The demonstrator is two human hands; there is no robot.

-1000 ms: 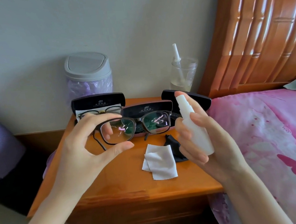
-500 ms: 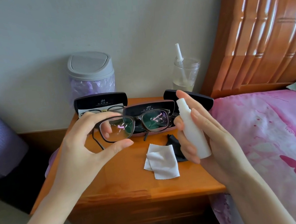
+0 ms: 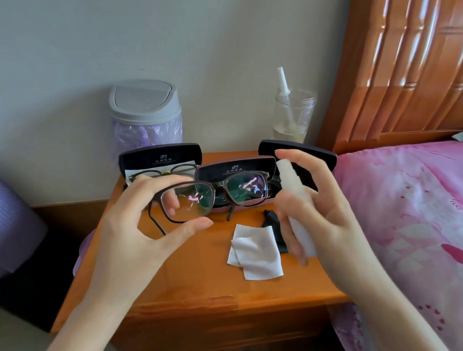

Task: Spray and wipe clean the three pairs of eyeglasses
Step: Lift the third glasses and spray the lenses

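Eyeglasses (image 3: 212, 198) held above desk (image 3: 194, 265), spray bottle (image 3: 293, 186) alongside.
Left hand (image 3: 134, 237): fingers (image 3: 162, 181) pinch the 9 o'clock lens rim, thumb under. Right hand (image 3: 320, 211): fingers wrap the upright bottle, just beside the frame at its 3 o'clock.

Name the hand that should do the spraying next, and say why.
Right. The right hand grips the white spray bottle, forefinger over its top. The left hand is occupied, pinching the dark-framed glasses by one lens rim and holding them up beside the bottle.
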